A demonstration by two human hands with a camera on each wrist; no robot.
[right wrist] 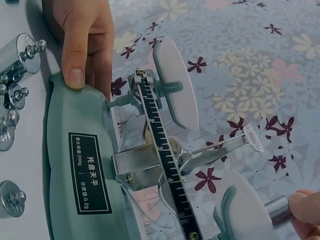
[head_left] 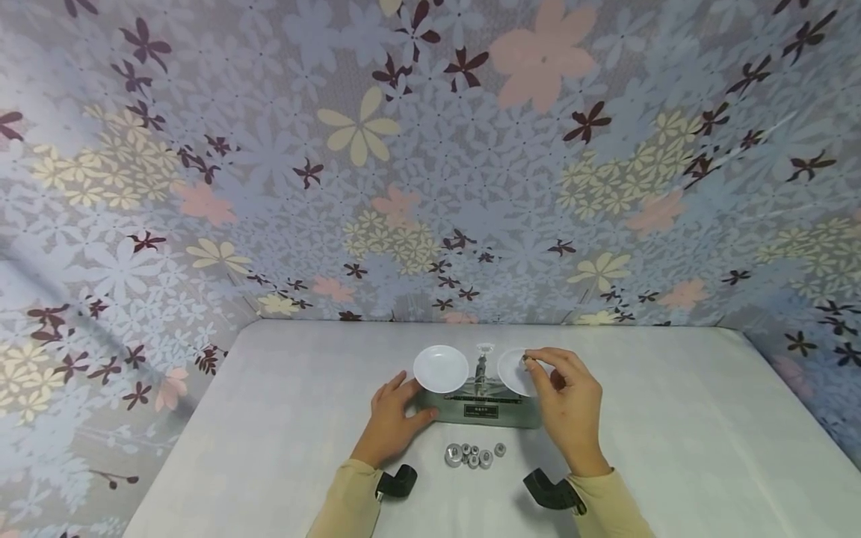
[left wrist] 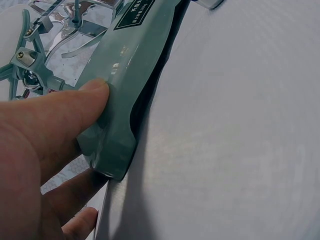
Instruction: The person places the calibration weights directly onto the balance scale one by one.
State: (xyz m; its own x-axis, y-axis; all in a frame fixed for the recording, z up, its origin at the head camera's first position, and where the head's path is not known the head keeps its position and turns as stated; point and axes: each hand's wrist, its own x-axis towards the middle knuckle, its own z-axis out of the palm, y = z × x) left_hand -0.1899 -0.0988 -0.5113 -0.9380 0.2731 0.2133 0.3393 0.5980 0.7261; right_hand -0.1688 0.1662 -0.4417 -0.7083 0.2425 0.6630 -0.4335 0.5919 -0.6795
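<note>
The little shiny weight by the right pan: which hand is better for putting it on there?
Probably the right hand: it pinches the weight right beside the right pan. The left hand grips the green base at the opposite end.

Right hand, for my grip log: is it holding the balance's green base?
No, the right hand pinches a metal weight by the right pan, while the left hand grips the green base.

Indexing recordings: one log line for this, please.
left hand grips balance base; right hand pinches metal weight at right pan; other weights on table
</note>
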